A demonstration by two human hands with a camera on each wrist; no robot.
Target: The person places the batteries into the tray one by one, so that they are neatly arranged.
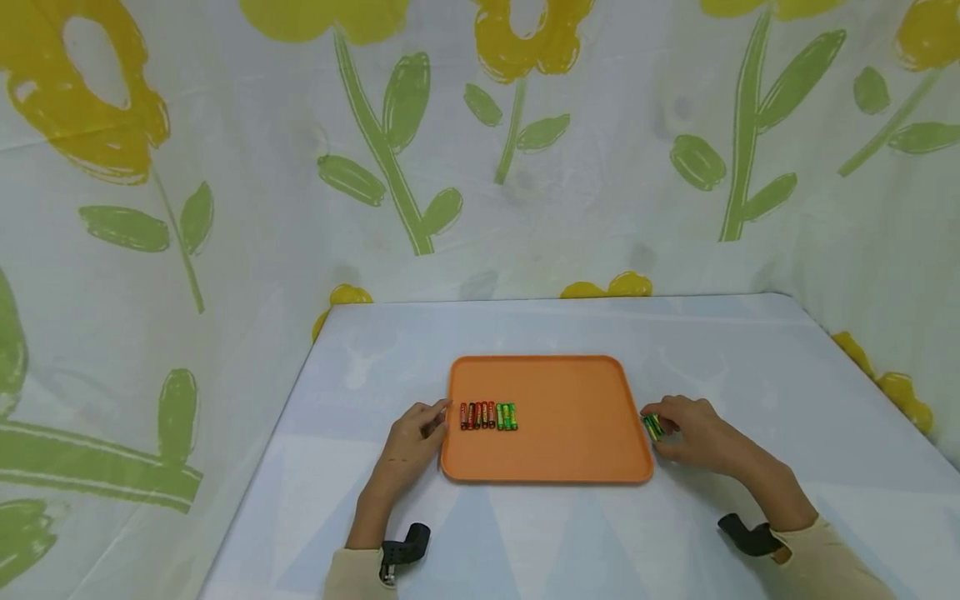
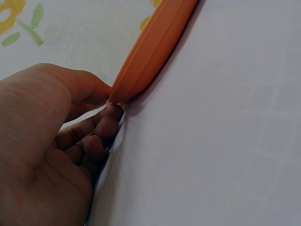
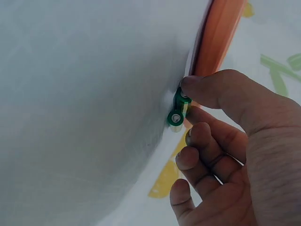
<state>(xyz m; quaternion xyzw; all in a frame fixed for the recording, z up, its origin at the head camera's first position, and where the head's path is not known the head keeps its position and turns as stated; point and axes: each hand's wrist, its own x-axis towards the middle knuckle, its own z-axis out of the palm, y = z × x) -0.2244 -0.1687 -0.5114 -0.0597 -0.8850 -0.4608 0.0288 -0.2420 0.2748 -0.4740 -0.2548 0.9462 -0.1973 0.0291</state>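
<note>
On an orange tray (image 1: pixel 570 425), several red batteries (image 1: pixel 477 416) and three green batteries (image 1: pixel 507 417) lie side by side in one row towards the left. My left hand (image 1: pixel 412 437) is at the tray's left edge, thumb and fingertips pinching its rim (image 2: pixel 141 66). Just off the tray's right edge, my right hand (image 1: pixel 693 433) pinches green batteries (image 1: pixel 653 427) between thumb and fingers, low over the table. In the right wrist view two green batteries (image 3: pixel 175 117) show their ends, one under the thumb; the other fingers are loosely curled.
The table (image 1: pixel 525 533) has a pale, patterned cover. Behind it and at both sides hangs a white cloth (image 1: pixel 600 208) with yellow flowers and green leaves. Each wrist wears a black strap mount (image 1: pixel 406 545).
</note>
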